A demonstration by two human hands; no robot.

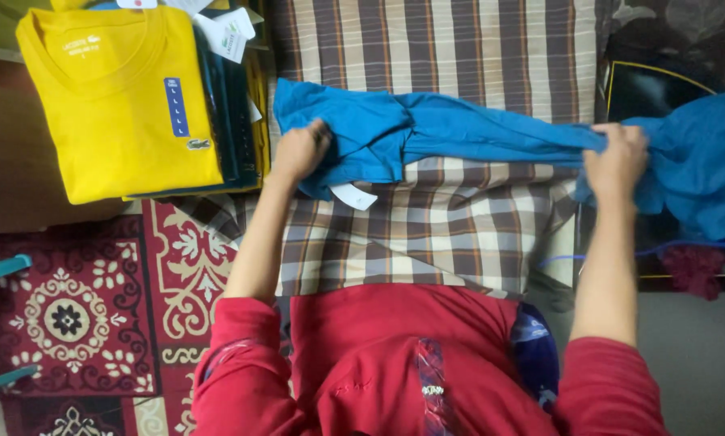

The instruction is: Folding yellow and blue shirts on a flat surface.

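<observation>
A blue shirt (467, 129) is stretched sideways over a brown-and-white checked cloth (427, 234). My left hand (299, 150) grips its bunched left end, where a white tag (353, 196) hangs down. My right hand (615, 161) is closed on the shirt further right, and the rest of the blue fabric (701, 161) spreads loosely past it. Both forearms reach out from red sleeves.
A folded yellow shirt (120, 105) with a size sticker tops a stack of folded garments at upper left, with paper tags (225, 32) beside it. A red patterned carpet (80, 307) lies at lower left. A dark item with a yellow line (653, 81) sits at upper right.
</observation>
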